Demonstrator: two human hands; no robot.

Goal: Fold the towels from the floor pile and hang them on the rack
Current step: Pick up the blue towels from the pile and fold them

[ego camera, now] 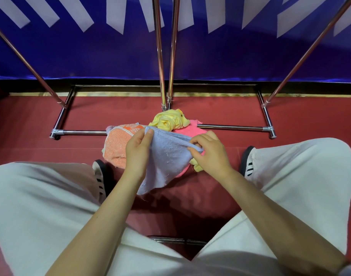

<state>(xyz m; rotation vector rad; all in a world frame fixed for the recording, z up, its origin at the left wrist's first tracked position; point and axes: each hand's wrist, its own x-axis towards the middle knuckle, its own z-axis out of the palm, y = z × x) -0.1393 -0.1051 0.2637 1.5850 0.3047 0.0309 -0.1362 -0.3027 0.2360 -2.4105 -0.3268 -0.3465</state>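
A pale blue towel (166, 156) hangs between my hands above the floor pile. My left hand (137, 151) pinches its upper left corner with thumb on top. My right hand (209, 151) grips the towel's upper right edge, fingers curled round the bunched cloth. Below lie an orange towel (116, 145), a crumpled yellow towel (169, 119) and a pink towel (190, 130). The chrome rack (160, 56) rises behind the pile, with slanted poles on the far left and far right.
The rack's base bars (230, 127) lie on the red floor (31, 124) left and right of the pile. A blue banner wall (111, 56) stands behind. My knees in white trousers and striped shoes (100, 176) flank the pile. Another chrome bar (176, 240) lies between my legs.
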